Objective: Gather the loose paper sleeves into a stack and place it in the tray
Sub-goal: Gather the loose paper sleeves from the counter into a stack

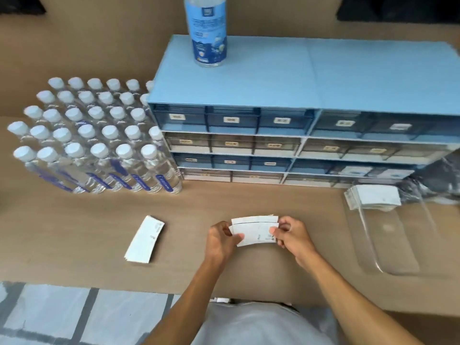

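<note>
Both hands hold a small bundle of white paper sleeves (256, 231) just above the brown table. My left hand (221, 239) pinches its left end, my right hand (290, 235) grips its right end. The sleeves in the bundle are slightly offset from one another. A second small pile of white sleeves (144, 239) lies flat on the table to the left, apart from my hands. At the right stands a clear plastic tray (390, 247). Its far end holds a stack of sleeves (373, 197).
A blue drawer cabinet (273, 95) stands behind, with a large water bottle (208, 33) on top. Several rows of small capped bottles (94, 135) fill the table's left side. The table's front edge runs near my body.
</note>
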Demonstrator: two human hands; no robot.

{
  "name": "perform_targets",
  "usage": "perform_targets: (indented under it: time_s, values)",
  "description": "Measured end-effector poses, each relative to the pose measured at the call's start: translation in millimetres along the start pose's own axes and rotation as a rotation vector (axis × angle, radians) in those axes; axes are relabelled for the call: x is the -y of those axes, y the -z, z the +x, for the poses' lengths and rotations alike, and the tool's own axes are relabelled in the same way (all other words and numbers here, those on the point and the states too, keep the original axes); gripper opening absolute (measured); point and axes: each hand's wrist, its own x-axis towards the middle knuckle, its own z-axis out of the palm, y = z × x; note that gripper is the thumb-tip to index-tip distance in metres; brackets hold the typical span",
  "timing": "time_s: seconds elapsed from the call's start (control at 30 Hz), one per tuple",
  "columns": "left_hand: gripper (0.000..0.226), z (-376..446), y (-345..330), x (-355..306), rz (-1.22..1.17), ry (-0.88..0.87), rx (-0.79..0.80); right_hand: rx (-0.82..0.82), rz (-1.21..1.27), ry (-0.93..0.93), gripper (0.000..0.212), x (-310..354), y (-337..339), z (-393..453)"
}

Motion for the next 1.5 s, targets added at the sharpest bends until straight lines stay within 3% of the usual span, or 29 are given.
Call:
perform_targets:
  time_s: [0.17, 0.4, 0.67, 0.8, 1.03, 1.2, 1.33, 1.5]
  values:
    - [0.03, -16, -16, 3, -0.003, -0.126, 0.094, -0.055, 0.19, 0.089, 0.015, -18, 18, -31]
    - [0.03, -35, -28, 13, -0.047, -0.154, 0.129, -0.18, 0.315, 0.09, 0.023, -45, 24, -51]
    - [0.027, -42, -28, 30, -0.05, -0.134, 0.2, -0.119, 0.328, 0.027, 0.034, -60, 24, -59]
    - [0.035, -46, -30, 33, -0.17, -0.104, 0.234, -0.105, 0.448, 0.012, 0.027, -60, 18, -59]
    - [0.05, -49, -47, 40, -0.34, -0.018, 0.133, -0.225, 0.556, -0.072, 0.029, -60, -4, -51]
    - [0.041, -53, -56, 41, -0.363, -0.061, 0.05, -0.275, 0.599, -0.075, 0.034, -60, -15, -52]
    - [0.017, -55, -60, 38, -0.364, -0.107, 0.017, -0.272, 0.584, -0.07, 0.036, -62, -18, -51]
    - [0.029, -54, -62, 33, -0.355, -0.185, -0.006, -0.26, 0.557, -0.011, 0.04, -57, -19, -48]
